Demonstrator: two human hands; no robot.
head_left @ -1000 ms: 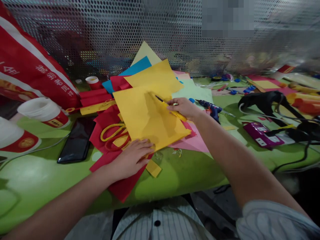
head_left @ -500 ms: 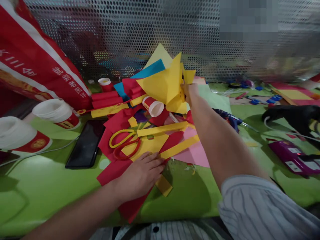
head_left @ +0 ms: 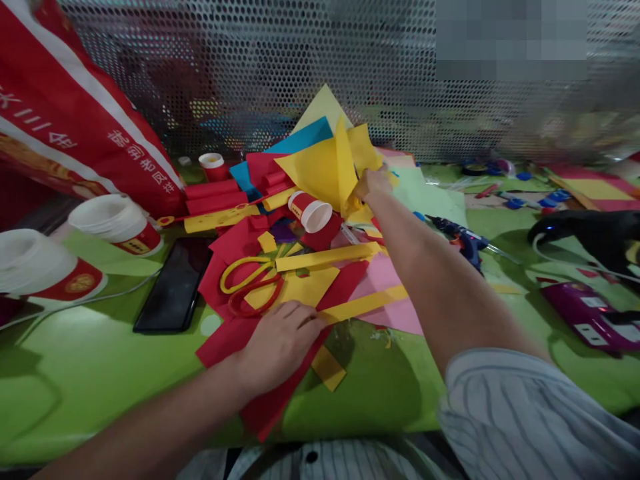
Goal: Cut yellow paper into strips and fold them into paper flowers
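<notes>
My left hand [head_left: 283, 343] rests low over a sheet of red paper [head_left: 270, 407], fingers bent and together around the near end of a yellow paper strip [head_left: 367, 305]. Its thumb is hidden. Reaching across the pile, my right hand [head_left: 374, 185] has its fingers closed on a crumpled yellow paper sheet [head_left: 320, 167]; the fingertips are partly covered. Scissors with yellow and red handles [head_left: 253, 287] lie just beyond my left hand, their blades under paper. Another yellow strip [head_left: 327, 257] crosses the pile. A red-and-white paper cup [head_left: 311, 211] lies tipped near the yellow sheet.
Stacked paper cups [head_left: 115, 223] and a black phone [head_left: 174, 285] stand and lie at left, by a big red bag [head_left: 90, 107]. On the right are a blue glue gun [head_left: 463, 243] and a purple device [head_left: 585, 317]. A perforated metal panel [head_left: 240, 60] closes off the back.
My right hand has come slightly lower and nearer, and the yellow sheet's upper part has shifted and folded down. The left hand's fingers are more bent. The view has moved slightly.
</notes>
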